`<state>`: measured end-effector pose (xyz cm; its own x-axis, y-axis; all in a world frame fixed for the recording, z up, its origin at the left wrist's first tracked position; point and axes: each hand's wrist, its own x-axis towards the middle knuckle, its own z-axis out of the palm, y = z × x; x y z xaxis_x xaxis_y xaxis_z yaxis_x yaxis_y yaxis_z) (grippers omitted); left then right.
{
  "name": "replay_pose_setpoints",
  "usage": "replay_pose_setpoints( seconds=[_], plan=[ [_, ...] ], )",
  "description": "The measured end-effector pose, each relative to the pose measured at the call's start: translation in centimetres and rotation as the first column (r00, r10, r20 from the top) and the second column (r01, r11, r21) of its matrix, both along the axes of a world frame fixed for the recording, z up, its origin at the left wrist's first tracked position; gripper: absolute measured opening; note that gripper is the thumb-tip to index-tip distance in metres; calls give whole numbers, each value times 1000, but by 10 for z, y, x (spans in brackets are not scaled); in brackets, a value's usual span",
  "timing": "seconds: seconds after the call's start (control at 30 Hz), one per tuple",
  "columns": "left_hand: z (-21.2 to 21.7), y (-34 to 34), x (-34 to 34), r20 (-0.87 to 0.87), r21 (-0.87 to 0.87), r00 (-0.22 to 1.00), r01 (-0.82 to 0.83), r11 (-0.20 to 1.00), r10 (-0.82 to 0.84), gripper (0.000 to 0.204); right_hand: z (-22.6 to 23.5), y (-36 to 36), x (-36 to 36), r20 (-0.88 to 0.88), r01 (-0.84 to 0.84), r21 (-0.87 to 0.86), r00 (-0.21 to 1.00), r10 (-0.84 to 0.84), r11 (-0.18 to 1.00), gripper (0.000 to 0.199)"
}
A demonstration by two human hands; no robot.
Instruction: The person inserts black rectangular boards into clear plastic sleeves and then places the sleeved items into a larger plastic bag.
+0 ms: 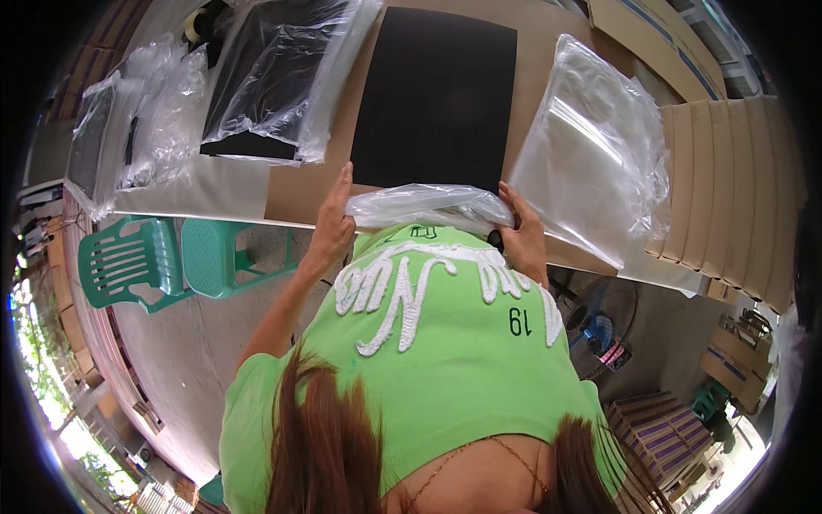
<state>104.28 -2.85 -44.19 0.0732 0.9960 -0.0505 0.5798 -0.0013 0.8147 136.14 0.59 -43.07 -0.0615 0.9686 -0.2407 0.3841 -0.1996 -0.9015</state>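
A matte black rectangular sheet lies on brown cardboard in front of me. Clear plastic film, apparently a bag, is bunched along its near edge, against my shirt. My left hand grips the left end of the film, its fingertips touching the sheet's near left corner. At the other end, my right hand holds the film, with fingers at the near right corner. Both thumbs are partly hidden, so the exact grip is unclear. Beside my right hand lies a stack of clear plastic bags.
Plastic-wrapped black sheets and more bagged pieces lie to the left. Folded cardboard stands at the right end of the table. Green plastic chairs are below the left edge, and a fan is below the right.
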Motion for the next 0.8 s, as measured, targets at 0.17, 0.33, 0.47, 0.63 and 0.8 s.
replay_pose_setpoints(
  seconds=[0.17,0.33,0.47,0.63,0.8],
  plan=[
    [-2,-3,-5,229,-117,968,-74,990,99,75,33,-2,-7,154,-24,-28,988,28,999,56],
    [18,4,-2,400,-115,880,-229,967,256,68,66,1,-8,99,39,49,994,-44,998,47],
    [69,11,11,347,39,878,-366,930,331,56,102,7,-7,2,110,363,993,-119,925,49],
    [132,17,7,213,424,941,-332,843,263,30,148,21,10,0,149,687,979,-205,711,48],
    [213,29,5,186,738,976,-217,640,116,26,205,16,25,44,121,899,931,-361,421,26]
  ],
)
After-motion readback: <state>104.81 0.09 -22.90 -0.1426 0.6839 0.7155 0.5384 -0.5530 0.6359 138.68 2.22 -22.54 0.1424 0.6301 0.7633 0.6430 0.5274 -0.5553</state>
